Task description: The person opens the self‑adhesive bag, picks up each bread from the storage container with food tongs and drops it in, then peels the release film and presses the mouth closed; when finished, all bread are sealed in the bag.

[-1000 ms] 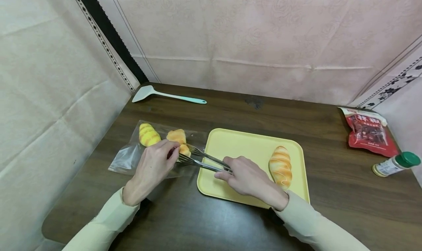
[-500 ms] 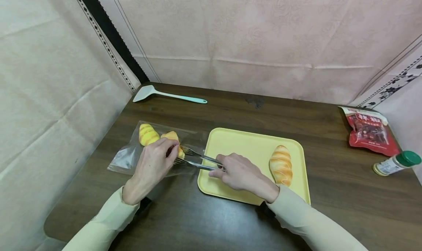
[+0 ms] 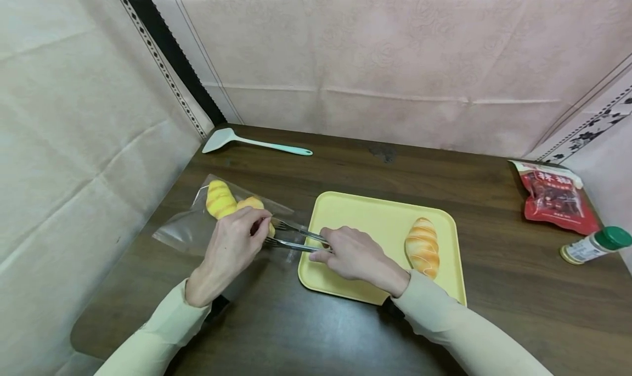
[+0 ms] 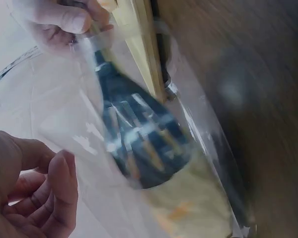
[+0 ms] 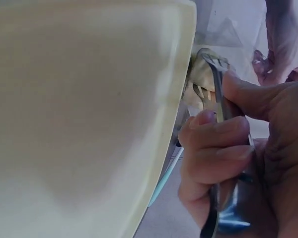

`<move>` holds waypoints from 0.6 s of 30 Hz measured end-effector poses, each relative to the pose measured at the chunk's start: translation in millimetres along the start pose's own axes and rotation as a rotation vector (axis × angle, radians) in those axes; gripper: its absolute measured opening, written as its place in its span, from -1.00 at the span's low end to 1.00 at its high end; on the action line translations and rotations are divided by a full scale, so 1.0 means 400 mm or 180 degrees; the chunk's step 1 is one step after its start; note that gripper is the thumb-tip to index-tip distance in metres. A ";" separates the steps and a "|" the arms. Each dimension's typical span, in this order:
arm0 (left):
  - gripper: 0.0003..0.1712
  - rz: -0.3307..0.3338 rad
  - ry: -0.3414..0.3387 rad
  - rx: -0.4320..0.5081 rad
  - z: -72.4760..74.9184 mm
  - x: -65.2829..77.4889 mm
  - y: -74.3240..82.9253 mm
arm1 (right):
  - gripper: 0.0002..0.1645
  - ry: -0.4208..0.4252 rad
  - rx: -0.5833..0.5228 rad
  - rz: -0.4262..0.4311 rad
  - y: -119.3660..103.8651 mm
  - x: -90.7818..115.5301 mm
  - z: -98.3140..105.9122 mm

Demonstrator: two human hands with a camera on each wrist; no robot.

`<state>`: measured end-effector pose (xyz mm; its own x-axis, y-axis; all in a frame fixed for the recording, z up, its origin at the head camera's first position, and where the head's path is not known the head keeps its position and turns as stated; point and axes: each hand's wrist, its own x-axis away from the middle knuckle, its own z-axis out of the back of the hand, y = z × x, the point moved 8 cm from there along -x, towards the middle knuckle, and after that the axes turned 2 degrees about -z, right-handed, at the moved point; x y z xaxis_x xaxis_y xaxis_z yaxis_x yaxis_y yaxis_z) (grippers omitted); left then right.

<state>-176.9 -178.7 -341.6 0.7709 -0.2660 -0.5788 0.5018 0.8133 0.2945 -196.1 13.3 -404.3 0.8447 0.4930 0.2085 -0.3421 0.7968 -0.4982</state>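
My left hand (image 3: 229,250) pinches the upper side of a clear plastic bag (image 3: 185,230) at its mouth, left of the tray. Metal tongs (image 3: 298,248) are gripped in my right hand (image 3: 362,261), over the yellow tray (image 3: 357,214). In the left wrist view their slotted tong head (image 4: 139,141) lies inside the bag against a pale yellow bread roll. Inside the bag lie a yellow striped bread (image 3: 219,199) and a golden bread (image 3: 250,202), the latter partly hidden behind my left hand. In the right wrist view, fingers wrap the tongs (image 5: 218,91), which reach to the bread.
On the tray's right side lies a long striped bread (image 3: 422,245). A pale turquoise spatula (image 3: 266,144) lies at the back left. To the right are a red snack packet (image 3: 555,197) and a green-capped jar (image 3: 594,245). Cloth walls enclose the table's back and sides.
My right hand and the tongs have moved left, further into the bag. The golden bread has shifted left against the yellow one. The bag's far end has spread a little to the left.
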 end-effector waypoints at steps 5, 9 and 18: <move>-0.94 0.0062 -0.0045 -0.0046 -0.002 0.000 -0.006 | -0.63 0.0120 0.0016 0.0032 -0.010 -0.001 0.007; -0.94 0.0078 -0.0158 -0.0030 -0.011 -0.001 -0.004 | -0.63 0.0206 0.0090 0.0096 -0.022 -0.005 0.014; -0.94 -0.0053 0.0063 -0.0033 -0.001 0.000 0.003 | -0.62 0.0273 0.0088 0.0071 -0.035 -0.014 0.022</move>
<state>-176.3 -177.5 -341.7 0.7544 -0.2693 -0.5986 0.5103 0.8142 0.2769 -199.8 2.4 -391.0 0.8685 0.4799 0.1243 -0.3714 0.7959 -0.4781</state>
